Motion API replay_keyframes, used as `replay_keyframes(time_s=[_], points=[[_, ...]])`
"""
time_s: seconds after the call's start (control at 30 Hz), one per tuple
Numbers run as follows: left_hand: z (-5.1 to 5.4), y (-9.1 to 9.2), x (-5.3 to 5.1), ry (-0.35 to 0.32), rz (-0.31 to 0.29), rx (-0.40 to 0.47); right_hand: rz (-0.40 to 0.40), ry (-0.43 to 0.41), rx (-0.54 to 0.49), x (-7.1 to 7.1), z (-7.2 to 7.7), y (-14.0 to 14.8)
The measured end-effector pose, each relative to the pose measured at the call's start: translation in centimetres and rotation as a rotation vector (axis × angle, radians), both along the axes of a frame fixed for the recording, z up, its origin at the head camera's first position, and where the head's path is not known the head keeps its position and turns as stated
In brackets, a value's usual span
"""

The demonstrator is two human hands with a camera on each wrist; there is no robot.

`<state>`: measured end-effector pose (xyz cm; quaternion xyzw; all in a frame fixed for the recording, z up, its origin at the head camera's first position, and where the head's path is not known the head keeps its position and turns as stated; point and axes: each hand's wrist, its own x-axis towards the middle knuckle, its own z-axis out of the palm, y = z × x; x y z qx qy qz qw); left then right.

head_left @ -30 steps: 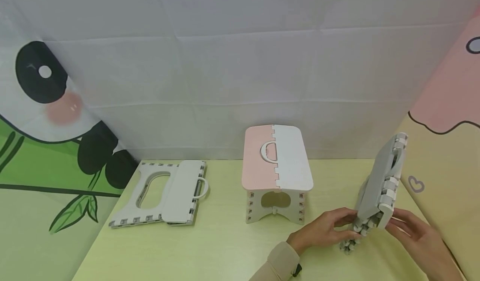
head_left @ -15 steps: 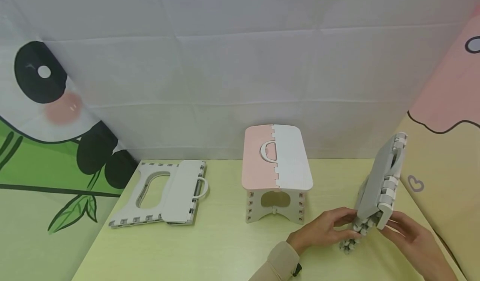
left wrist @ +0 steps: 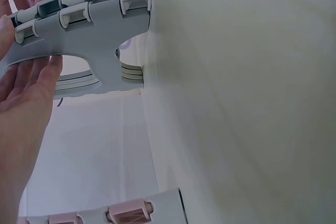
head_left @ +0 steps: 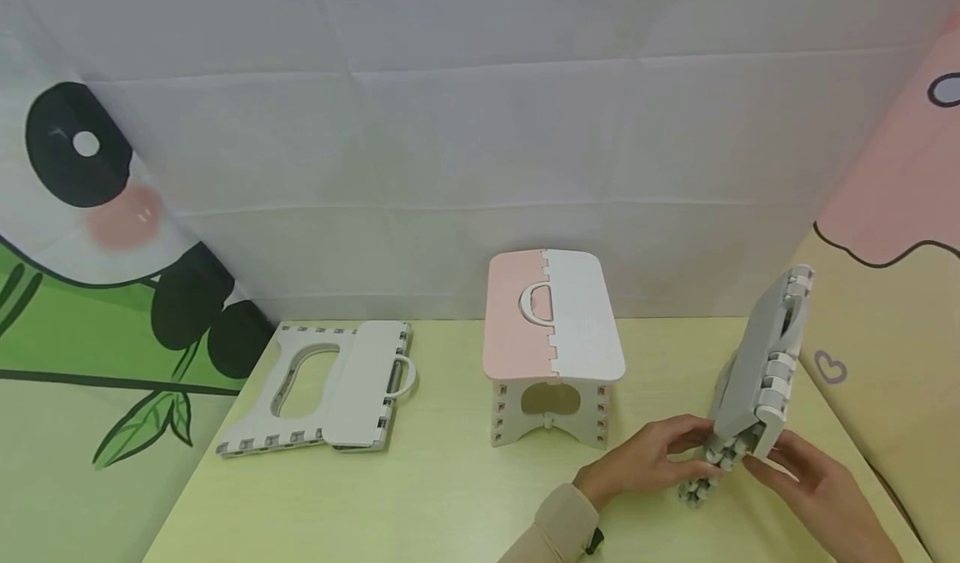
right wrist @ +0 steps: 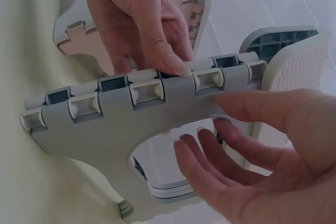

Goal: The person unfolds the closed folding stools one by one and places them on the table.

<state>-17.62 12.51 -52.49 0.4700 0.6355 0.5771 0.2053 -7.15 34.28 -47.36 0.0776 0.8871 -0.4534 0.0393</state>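
Observation:
My left hand (head_left: 652, 459) grips the hinged lower edge of a grey-white folding step stool (head_left: 761, 363), thumb on the near side. The stool stands tilted at the table's right, its panels partly folded together. In the right wrist view, the left thumb presses on the hinge row of the leg panel (right wrist: 100, 135). My right hand (head_left: 817, 484) is at the stool's right side, fingers loosely bent. In the right wrist view, its fingertips (right wrist: 202, 132) lie by the leg panel's oval opening; whether they touch it I cannot tell.
A pink-and-white step stool (head_left: 555, 317) stands unfolded at the middle back of the table (head_left: 420, 505). A partly folded white stool (head_left: 322, 388) with a carry handle lies at the left. Behind hangs a white cloth (head_left: 450, 146), with printed cloths at both sides.
My right hand has shifted a little left, further under the folding step stool's lower edge. The left hand and the stool stay in place.

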Motion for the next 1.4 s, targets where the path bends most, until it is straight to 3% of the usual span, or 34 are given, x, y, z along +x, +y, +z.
replay_keyframes(time_s=[0.43,0.53,0.9,1.07,1.4], points=[[0.1,0.0,0.0,0.010,0.016,0.000,0.043,0.028,-0.057,0.5,-1.0,-1.0],[0.1,0.0,0.0,0.011,0.021,-0.007,0.056,0.048,-0.133,0.7,-1.3,-1.2],[0.0,0.0,0.0,-0.030,0.027,-0.012,0.102,0.242,-0.404,0.9,-2.9,-1.8],[0.0,0.1,0.1,-0.027,0.035,-0.009,0.075,0.289,-0.519,1.0,-3.3,-2.6],[0.1,0.1,0.1,-0.048,0.035,0.000,0.013,0.398,-0.485,1.1,-3.7,-3.9]])
